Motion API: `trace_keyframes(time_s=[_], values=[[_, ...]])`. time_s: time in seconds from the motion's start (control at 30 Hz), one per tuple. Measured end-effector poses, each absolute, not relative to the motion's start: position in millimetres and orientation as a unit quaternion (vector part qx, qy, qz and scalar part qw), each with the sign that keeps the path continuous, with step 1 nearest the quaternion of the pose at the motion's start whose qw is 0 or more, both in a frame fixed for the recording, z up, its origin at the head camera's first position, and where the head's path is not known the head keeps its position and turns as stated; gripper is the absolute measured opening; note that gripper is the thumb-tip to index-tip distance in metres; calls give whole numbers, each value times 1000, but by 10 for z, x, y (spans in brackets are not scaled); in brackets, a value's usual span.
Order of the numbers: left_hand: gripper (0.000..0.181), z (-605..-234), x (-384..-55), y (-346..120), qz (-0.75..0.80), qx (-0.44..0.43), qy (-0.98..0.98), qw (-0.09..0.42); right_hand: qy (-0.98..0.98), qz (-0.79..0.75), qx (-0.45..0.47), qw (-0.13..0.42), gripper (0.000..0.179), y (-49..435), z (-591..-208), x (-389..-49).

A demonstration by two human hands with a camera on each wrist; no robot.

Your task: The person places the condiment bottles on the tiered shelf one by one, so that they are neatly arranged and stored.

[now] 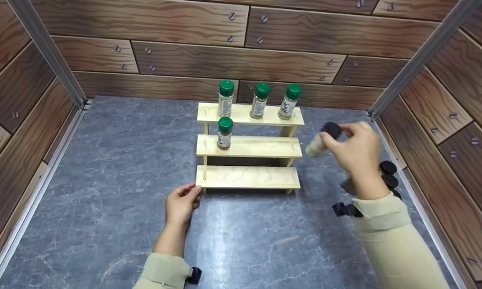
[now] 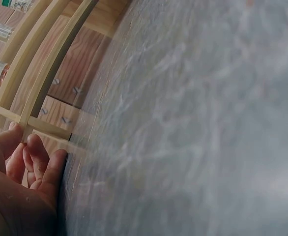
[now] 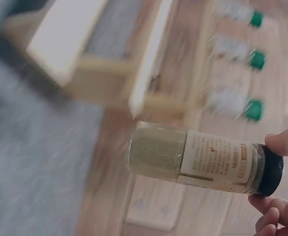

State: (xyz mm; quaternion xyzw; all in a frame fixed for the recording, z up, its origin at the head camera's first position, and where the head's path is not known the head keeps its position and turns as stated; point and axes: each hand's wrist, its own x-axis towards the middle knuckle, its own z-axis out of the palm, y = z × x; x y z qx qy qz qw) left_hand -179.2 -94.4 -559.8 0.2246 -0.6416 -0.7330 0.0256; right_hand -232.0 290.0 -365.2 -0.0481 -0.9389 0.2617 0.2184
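A three-tier wooden display rack point(image 1: 249, 176) stands on the grey surface. My left hand point(image 1: 181, 202) pinches the front left corner of its lowest step, the thumb point(image 2: 9, 140) against the wood. Off the rack's right side, my right hand point(image 1: 357, 148) holds a spice jar point(image 3: 193, 160) by its black cap point(image 3: 272, 170). The jar is tilted in the air, with a pale powder and a printed label showing. Green-capped spice jars stand upright on the rack: three on the top step, one point(image 1: 224, 134) at the left of the middle step.
Several black-capped jars point(image 1: 389, 180) stand on the right, partly hidden behind my right forearm. Wood-patterned walls point(image 1: 193, 60) close off the back and both sides, with metal rails point(image 1: 421, 60) at the corners.
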Motion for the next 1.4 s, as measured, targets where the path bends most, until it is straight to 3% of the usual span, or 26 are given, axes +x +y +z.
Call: trace_keyframes(time_s=[0.23, 0.53, 1.4], values=[[32, -5607, -1813, -927, -735, 232, -636, 23, -943, 273, 12, 190, 53, 2348, -3469, -2446], [33, -5596, -1815, -901, -741, 223, -633, 25, -942, 300, 38, 149, 53, 1895, -3555, -2694], [30, -5591, -1801, -939, -738, 232, -634, 33, -952, 261, 47, 152, 63, 1613, -3705, -2776]])
